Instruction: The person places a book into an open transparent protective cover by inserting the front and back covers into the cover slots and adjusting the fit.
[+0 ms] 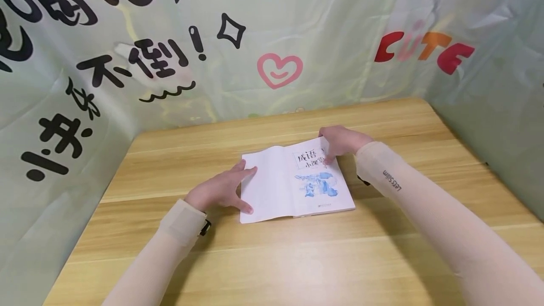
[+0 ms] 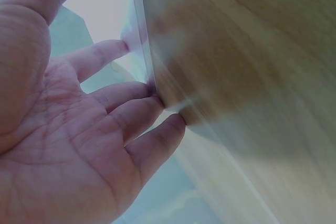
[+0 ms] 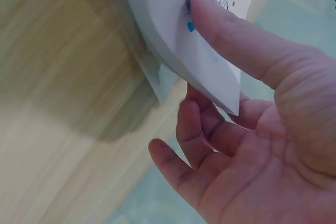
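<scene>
An open book (image 1: 265,185) lies on the table; its left page is blank. Chinese lettering and a blue picture (image 1: 318,185) are printed on its right page. At the book's left edge my left hand (image 1: 221,188) spreads its thumb and forefinger onto the page. The left wrist view shows its other fingertips (image 2: 157,100) at the cover's edge, close to the wood. My right hand (image 1: 342,140) grips the upper right corner. In the right wrist view its thumb presses on the printed page while fingers reach under the bent-up stack of pages (image 3: 168,35).
The wooden table (image 1: 297,259) has rounded far corners. A pale cloth backdrop (image 1: 331,27) with black lettering, a pink heart (image 1: 279,71) and the word CUTE (image 1: 425,51) hangs behind it and along both sides.
</scene>
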The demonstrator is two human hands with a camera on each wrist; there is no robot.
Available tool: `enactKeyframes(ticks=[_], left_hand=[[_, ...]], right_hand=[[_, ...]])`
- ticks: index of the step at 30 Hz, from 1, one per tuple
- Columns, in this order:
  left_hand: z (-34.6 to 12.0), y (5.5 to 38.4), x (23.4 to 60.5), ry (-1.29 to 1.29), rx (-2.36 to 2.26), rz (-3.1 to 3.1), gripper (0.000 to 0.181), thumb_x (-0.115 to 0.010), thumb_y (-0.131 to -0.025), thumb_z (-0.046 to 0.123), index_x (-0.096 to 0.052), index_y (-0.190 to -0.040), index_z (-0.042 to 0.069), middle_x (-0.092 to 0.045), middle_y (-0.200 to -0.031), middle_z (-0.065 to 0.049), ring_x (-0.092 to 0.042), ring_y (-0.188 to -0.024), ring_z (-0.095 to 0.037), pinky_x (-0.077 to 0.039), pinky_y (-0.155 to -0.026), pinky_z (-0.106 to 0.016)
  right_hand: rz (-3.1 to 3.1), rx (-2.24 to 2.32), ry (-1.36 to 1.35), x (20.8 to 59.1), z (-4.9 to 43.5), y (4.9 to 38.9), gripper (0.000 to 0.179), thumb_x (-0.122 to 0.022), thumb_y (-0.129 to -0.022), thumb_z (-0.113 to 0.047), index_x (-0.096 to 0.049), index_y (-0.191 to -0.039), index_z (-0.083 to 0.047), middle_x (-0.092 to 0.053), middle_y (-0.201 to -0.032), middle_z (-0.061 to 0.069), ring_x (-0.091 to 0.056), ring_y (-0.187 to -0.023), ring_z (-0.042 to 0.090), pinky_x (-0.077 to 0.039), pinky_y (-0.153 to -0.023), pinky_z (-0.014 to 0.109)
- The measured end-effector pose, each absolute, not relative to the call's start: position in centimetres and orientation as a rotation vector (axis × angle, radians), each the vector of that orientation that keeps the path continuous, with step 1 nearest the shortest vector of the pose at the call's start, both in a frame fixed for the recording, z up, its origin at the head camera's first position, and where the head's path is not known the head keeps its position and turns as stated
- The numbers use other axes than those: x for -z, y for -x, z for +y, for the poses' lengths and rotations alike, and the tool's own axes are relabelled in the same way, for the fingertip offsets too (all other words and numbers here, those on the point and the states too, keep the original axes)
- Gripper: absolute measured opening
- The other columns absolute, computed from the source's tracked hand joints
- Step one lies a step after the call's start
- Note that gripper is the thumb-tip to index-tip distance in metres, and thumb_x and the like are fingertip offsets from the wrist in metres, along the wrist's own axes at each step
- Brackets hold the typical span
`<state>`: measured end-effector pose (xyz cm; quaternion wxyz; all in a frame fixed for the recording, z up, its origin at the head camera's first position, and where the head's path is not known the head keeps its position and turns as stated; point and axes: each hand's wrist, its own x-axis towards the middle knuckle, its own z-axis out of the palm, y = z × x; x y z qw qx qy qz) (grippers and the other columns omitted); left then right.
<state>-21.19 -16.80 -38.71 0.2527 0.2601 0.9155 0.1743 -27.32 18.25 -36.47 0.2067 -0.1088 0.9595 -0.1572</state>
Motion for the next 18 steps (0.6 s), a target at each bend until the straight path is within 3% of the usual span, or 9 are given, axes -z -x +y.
enactKeyframes(ticks=[4, 13, 16, 18], left_hand=[[-16.8, 21.1, 38.7, -0.705, -0.474, 2.494, 0.115, -0.095, -0.083, 0.036, -0.027, -0.171, 0.008, -0.005, -0.178, -0.030, -0.011, -0.168, -0.043, -0.024, -0.133, -0.058], [-16.8, 21.0, 38.7, -0.697, -0.484, 2.492, 0.115, -0.096, -0.082, 0.035, -0.027, -0.171, 0.008, -0.005, -0.178, -0.029, -0.012, -0.168, -0.043, -0.025, -0.133, -0.058], [-16.8, 21.0, 38.7, -0.706, -0.487, 2.494, 0.115, -0.096, -0.082, 0.035, -0.028, -0.170, 0.007, -0.005, -0.178, -0.030, -0.012, -0.167, -0.043, -0.025, -0.133, -0.058], [-16.8, 21.0, 38.7, -0.712, -0.489, 2.494, 0.114, -0.095, -0.082, 0.035, -0.028, -0.170, 0.007, -0.006, -0.178, -0.031, -0.012, -0.167, -0.044, -0.024, -0.133, -0.058]], right_hand=[[2.670, 0.475, 0.301, 36.6, 18.7, 27.2, 0.081, -0.092, -0.086, -0.016, -0.048, -0.149, 0.009, -0.064, -0.141, 0.027, -0.062, -0.129, 0.041, -0.048, -0.116, 0.059], [2.664, 0.525, 0.284, 37.5, 20.0, 27.2, 0.096, -0.090, -0.089, -0.026, -0.036, -0.157, 0.014, -0.051, -0.156, 0.034, -0.051, -0.144, 0.047, -0.040, -0.123, 0.060], [2.667, 0.535, 0.277, 37.6, 20.2, 27.2, 0.093, -0.090, -0.089, -0.029, -0.040, -0.155, 0.014, -0.054, -0.153, 0.033, -0.055, -0.139, 0.044, -0.042, -0.121, 0.059], [2.672, 0.537, 0.275, 37.8, 20.2, 27.3, 0.079, -0.091, -0.088, -0.030, -0.053, -0.144, 0.011, -0.064, -0.138, 0.028, -0.061, -0.122, 0.038, -0.049, -0.112, 0.054]])
